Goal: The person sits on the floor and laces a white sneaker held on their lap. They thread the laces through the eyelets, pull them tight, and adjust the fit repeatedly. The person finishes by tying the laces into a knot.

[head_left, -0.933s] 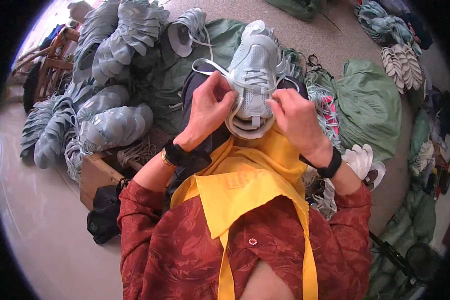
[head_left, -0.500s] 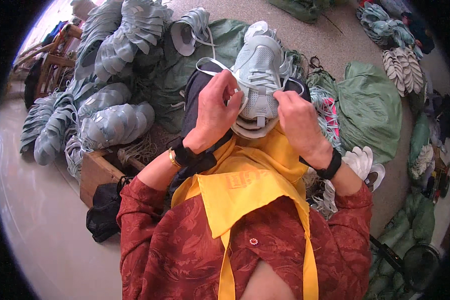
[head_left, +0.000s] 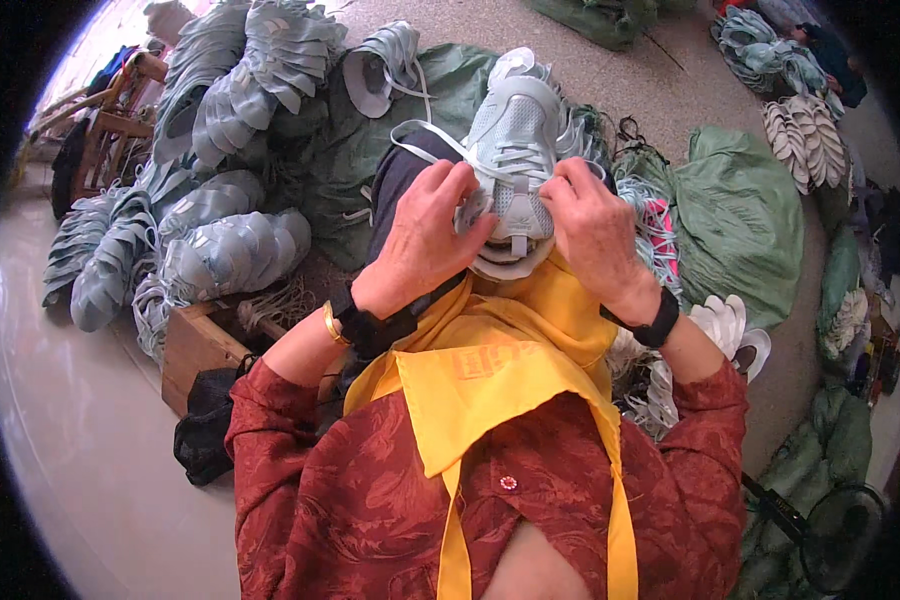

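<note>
A pale grey-blue shoe upper lies over my knees, toe pointing away, with a white shoelace crossing its front and a loose loop hanging out to the left. My left hand is closed on the upper's left side edge, fingers curled over it and thumb lower down. On the opposite side my right hand pinches at the eyelet row, with the lace at its fingertips; the fingers hide most of what they grip. Below the upper's heel opening, a yellow apron covers my lap.
Stacks of similar uppers are piled at the left beside a wooden box and a black bag. Green sacks lie right and behind. White shoe parts sit by my right forearm, and a round black-rimmed object at lower right.
My left hand has shifted slightly down along the upper's edge. The right hand has moved inward and up against the eyelets, and the lace loop beside it no longer shows.
</note>
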Demonstrator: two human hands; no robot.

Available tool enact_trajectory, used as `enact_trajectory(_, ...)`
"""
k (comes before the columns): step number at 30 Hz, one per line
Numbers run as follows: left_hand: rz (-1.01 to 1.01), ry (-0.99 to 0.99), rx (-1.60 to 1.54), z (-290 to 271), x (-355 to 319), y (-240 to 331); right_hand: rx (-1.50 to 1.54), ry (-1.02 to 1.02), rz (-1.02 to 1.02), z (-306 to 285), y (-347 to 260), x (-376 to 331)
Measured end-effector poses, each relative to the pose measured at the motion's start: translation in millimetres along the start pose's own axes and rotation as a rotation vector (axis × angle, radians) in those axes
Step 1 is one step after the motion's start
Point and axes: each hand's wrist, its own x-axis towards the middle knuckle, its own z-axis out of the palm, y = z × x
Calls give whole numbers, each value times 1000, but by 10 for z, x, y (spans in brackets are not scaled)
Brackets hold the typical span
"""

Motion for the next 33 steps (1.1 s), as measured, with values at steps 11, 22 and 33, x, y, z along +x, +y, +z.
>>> enact_trajectory(11, 75, 75, 127, 96, -19, -30, 558, 5, 171, 306, -227, 159)
enact_trajectory(22, 53, 106, 69, 92, -22, -28, 352, -62, 110, 366, -207, 247)
enact_trajectory(33, 40, 87, -21, 44, -33, 26, 1157, -396, 511, -1290, -59, 203)
